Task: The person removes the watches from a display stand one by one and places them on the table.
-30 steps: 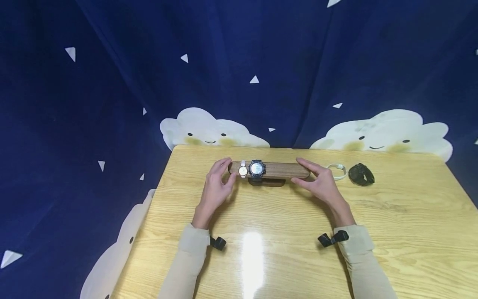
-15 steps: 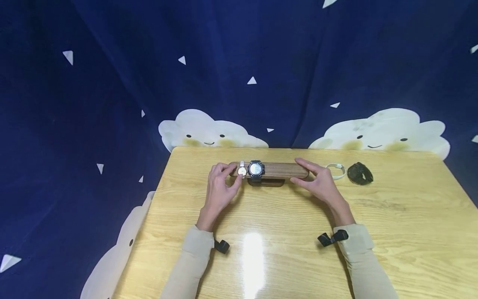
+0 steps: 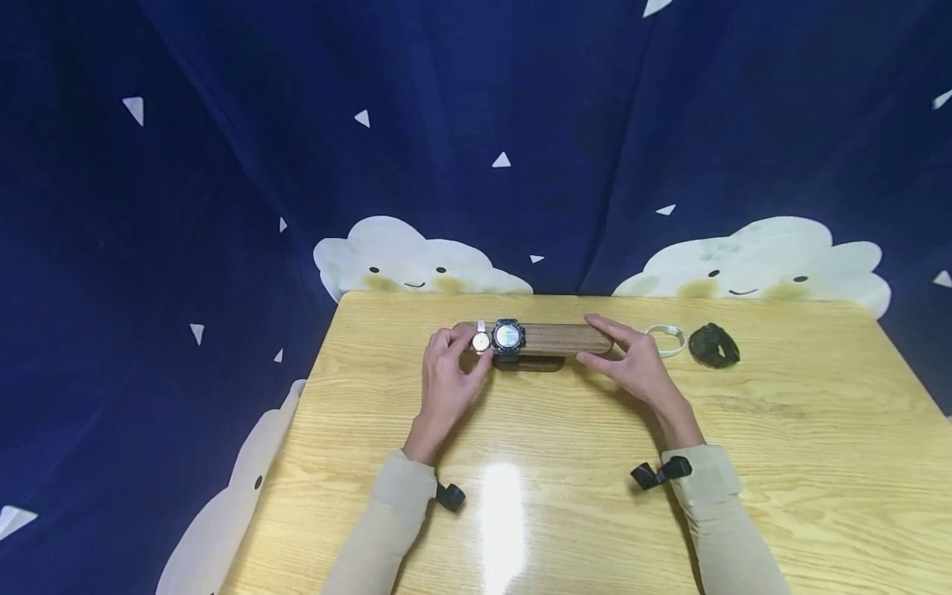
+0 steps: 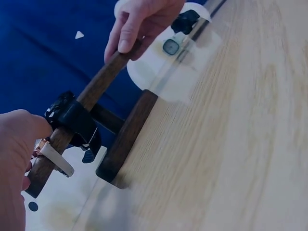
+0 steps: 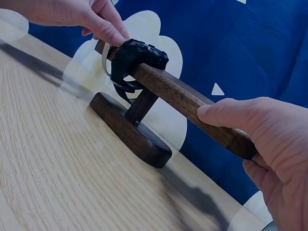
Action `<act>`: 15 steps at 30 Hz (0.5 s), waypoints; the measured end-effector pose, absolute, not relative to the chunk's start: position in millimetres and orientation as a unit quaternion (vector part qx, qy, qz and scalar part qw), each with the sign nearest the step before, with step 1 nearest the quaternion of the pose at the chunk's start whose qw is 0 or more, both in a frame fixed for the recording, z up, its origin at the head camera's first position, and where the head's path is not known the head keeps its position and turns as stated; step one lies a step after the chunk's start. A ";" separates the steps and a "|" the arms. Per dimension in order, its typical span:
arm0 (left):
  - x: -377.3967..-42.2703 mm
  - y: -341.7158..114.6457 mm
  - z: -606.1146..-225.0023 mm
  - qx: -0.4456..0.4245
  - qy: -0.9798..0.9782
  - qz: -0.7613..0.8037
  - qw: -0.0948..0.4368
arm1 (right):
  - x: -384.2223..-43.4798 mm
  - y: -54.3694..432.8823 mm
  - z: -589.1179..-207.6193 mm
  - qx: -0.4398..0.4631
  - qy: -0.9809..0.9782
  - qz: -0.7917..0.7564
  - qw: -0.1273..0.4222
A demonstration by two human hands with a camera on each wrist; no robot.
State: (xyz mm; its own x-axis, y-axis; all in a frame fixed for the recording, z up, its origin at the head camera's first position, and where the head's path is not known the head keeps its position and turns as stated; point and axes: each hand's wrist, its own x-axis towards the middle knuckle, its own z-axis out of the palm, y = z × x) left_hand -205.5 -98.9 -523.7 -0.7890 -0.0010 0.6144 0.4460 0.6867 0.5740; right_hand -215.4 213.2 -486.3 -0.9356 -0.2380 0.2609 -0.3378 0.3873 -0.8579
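Note:
A dark wooden watch stand (image 3: pixel 565 339) has a long crossbar raised on a post over an oval base (image 5: pixel 154 149). My right hand (image 3: pixel 640 364) grips the crossbar's right end, thumb on the near side. Near the left end, my left hand (image 3: pixel 449 376) pinches around a small white-strapped watch (image 3: pixel 481 341) with a rose-gold case. This watch's white strap (image 4: pixel 57 158) hangs round the bar. Just right of it sits a chunky black watch (image 3: pixel 508 335), its strap also looped round the bar; the left thumb lies close against it in the left wrist view.
Right of the stand, a white-strapped watch (image 3: pixel 667 340) and a black watch (image 3: pixel 714 345) lie on the wooden table (image 3: pixel 781 463). A dark blue curtain (image 3: pixel 446 149) with clouds and triangles hangs behind the table's back edge.
My left hand has moved right from the crossbar's left end, its thumb and finger now around the small white-strapped watch. The right hand keeps its grip on the other end.

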 end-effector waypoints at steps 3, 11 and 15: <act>-205.1 -97.1 -524.2 -0.119 -0.867 -0.380 0.299 | -216.3 213.8 -486.6 0.171 -0.831 0.528 0.042; -205.7 -96.2 -526.0 -0.106 -0.861 -0.407 0.285 | -215.2 214.2 -485.7 0.176 -0.836 0.516 0.055; -205.8 -97.6 -527.4 -0.107 -0.857 -0.416 0.285 | -215.2 213.9 -485.6 0.176 -0.834 0.520 0.057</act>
State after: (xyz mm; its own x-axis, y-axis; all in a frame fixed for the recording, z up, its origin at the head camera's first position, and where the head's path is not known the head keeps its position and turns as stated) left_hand -205.8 -97.6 -527.4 -0.8147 -0.0539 0.5773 0.4199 0.6318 0.6515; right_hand -215.2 213.9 -485.6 -0.9314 -0.2353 0.2776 -0.3529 0.3980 -0.8468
